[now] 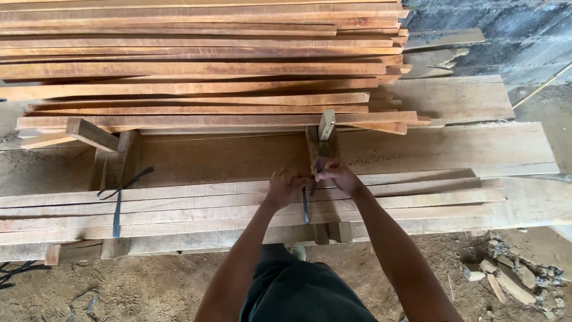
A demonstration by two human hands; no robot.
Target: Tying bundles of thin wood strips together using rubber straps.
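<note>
My fingers are curled tight on both sides: the left hand [285,183] and right hand [335,173] meet over a dark strap [305,206], each pinching its upper end. The strap runs down across a bundle of thin wooden slats [417,203] lying along the near edge of a broad plank bench [476,149]. A second strap [117,203] binds the slats toward the left end; stacked boards [196,65] line the far edge.

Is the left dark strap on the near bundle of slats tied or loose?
Tied: the left strap wraps over the slats, its knotted ends sticking out on top.
</note>
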